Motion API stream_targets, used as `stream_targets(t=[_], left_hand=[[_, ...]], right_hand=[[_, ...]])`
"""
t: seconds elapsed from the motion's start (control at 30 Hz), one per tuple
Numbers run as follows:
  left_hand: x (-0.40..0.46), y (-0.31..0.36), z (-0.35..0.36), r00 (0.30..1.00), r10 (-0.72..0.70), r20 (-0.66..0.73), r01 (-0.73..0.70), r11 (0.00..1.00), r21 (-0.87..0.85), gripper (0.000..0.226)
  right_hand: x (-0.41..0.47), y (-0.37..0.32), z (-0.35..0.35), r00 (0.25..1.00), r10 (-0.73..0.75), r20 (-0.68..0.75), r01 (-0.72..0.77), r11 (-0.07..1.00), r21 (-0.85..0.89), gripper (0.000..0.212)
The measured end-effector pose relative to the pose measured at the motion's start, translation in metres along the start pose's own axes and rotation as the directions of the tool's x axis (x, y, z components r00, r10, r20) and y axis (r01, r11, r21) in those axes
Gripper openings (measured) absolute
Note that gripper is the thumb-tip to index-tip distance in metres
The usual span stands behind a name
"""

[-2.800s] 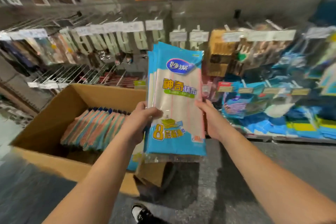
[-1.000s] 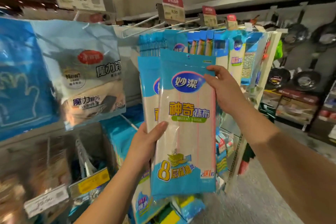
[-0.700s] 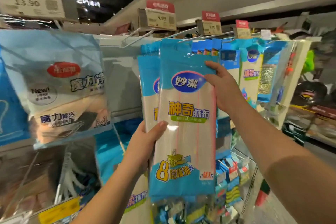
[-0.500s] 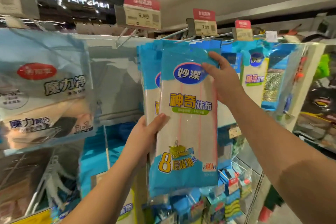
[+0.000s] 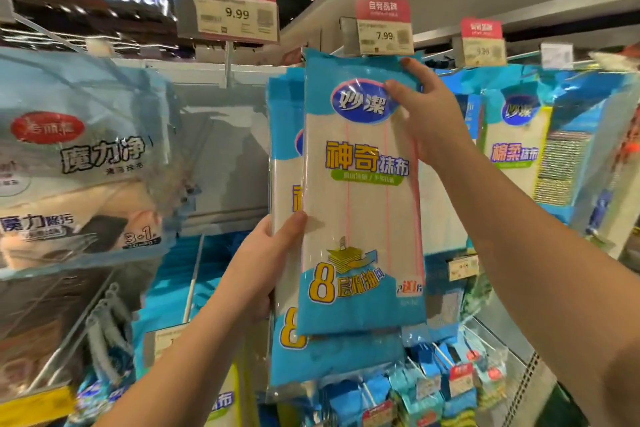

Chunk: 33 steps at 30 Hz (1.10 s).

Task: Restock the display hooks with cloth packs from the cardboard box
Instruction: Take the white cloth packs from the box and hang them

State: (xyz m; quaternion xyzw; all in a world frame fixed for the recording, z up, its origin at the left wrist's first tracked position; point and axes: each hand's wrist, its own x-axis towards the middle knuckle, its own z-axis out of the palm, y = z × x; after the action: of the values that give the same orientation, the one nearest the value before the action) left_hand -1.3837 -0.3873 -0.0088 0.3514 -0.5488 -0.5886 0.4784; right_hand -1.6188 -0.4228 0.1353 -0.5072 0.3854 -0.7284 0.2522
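Note:
I hold a stack of blue-and-white cloth packs [image 5: 360, 204] upright in front of the top row of display hooks. My left hand [image 5: 263, 260] grips the stack at its left edge, thumb on the front pack. My right hand [image 5: 429, 114] holds the upper right corner, fingers reaching to the top edge. The top of the front pack sits just under the 7.99 price tag [image 5: 384, 35]. The hook itself is hidden behind the packs. The cardboard box is out of view.
A 9.99 price tag [image 5: 235, 14] hangs on an empty hook at upper left. A large clear pack with a red logo [image 5: 76, 163] hangs at left. More blue cloth packs [image 5: 519, 149] hang at right. Small sponge packs [image 5: 433, 385] fill the lower hooks.
I lifted the stack from above the cardboard box up to the top hook row. Over the last second the packs rose closer to the price tags, and my right hand slid to the top corner.

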Motion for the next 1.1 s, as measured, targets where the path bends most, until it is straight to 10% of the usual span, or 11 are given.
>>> stream_targets(t=[0.63, 1.1], left_hand=[[-0.009, 0.006, 0.007, 0.999, 0.032, 0.011, -0.032, 0.999, 0.007, 0.075], [0.007, -0.005, 0.009, 0.997, -0.031, -0.071, 0.025, 0.996, -0.091, 0.042]], right_hand=[[0.016, 0.0, -0.007, 0.997, 0.069, 0.044, -0.069, 0.998, -0.015, 0.049], [-0.056, 0.035, -0.001, 0.999, -0.005, 0.049, 0.036, 0.752, -0.658, 0.07]])
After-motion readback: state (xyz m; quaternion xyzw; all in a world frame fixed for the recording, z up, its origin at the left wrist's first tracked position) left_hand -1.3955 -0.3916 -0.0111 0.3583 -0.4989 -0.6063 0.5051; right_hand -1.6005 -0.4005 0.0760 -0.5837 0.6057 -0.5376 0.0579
